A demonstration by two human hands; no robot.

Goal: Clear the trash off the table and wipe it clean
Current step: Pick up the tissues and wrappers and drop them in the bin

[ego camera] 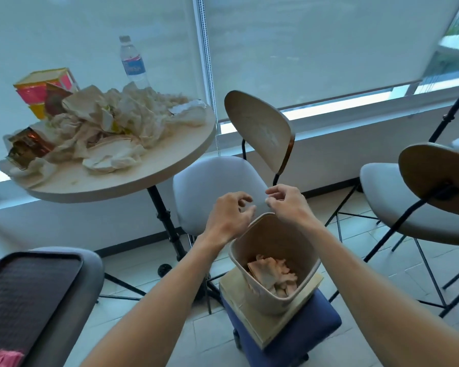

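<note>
A round beige table (170,157) at the upper left carries a heap of crumpled paper wrappers (112,120), colourful snack boxes (45,88), a foil packet (27,147) and a water bottle (132,62). A beige waste bin (297,242) holding crumpled paper stands low in the middle on a cardboard sheet over a blue stool (302,337). Both hands hover above the bin's far rim: my left hand (229,217) and my right hand (289,203), fingers loosely curled, nothing visible in either.
A white-seated chair (215,186) with a wooden back stands behind the bin, and another chair (419,197) is at the right. At the lower left, a dark tray (24,295) rests on a grey seat, with a pink cloth (0,357) at its corner. Black tripod legs cross the floor.
</note>
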